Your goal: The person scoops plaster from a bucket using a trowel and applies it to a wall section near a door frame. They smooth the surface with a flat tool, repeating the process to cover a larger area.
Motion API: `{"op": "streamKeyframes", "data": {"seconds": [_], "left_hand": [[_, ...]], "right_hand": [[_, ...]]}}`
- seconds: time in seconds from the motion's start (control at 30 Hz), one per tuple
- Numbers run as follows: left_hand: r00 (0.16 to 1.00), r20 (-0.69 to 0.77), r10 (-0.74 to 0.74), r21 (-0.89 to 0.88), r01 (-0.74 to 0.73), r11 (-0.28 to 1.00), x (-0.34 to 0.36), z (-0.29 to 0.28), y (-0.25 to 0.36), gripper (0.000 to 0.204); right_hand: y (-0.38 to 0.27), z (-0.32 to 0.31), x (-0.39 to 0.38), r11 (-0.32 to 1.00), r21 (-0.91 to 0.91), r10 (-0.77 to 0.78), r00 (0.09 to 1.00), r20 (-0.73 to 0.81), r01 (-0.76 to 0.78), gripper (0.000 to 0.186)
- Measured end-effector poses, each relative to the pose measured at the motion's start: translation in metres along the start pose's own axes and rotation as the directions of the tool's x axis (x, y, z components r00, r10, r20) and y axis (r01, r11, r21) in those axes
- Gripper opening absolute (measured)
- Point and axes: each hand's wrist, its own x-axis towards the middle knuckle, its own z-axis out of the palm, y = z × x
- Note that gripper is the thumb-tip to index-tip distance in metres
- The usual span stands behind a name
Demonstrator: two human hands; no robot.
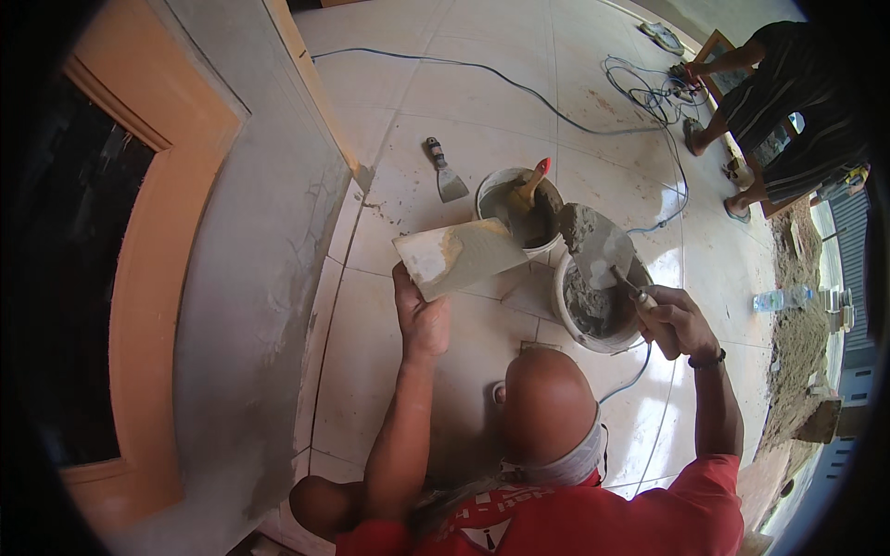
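My left hand (424, 320) is closed on the near edge of a flat, pale rectangular board (459, 259) with grey smears on its face. In my right hand (681, 324) is a trowel (610, 250), gripped by its handle, with a lump of wet grey mortar on the far end of its blade. The blade is above a bucket of mortar (559, 310). Beside it stands a second bucket (480, 197) of murky grey water, where a brush (528, 190) with a red-tipped handle leans. A scraper (449, 181) lies on the tiles beyond the board.
To the left rises a grey plastered wall (250, 259) with an orange-brown wooden frame (153, 306). A blue cable (491, 70) crosses the tiled floor to a coil. Another person (779, 111) bends at the far right. Plastic bottles (781, 299) lie near a sand heap (797, 343).
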Motion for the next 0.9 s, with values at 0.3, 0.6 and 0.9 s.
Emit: {"op": "streamKeyframes", "data": {"seconds": [0.3,0.6,0.9], "left_hand": [[0.950,0.007,0.311,0.290,-0.300,0.909,0.016,0.048,0.030,0.042],[0.905,-0.067,0.421,0.311,-0.382,0.870,0.017,0.091,0.056,0.032],[0.840,0.037,0.541,0.263,-0.530,0.806,0.012,0.106,0.075,0.059]], "right_hand": [[-0.036,0.105,0.020,0.761,-0.297,-0.615,0.787,-0.050,0.577,0.041],[-0.032,0.158,0.046,0.497,-0.476,-0.849,0.521,-0.092,0.725,0.044],[-0.026,0.176,0.054,0.498,-0.593,-0.859,0.454,-0.236,0.634,0.034]]}}
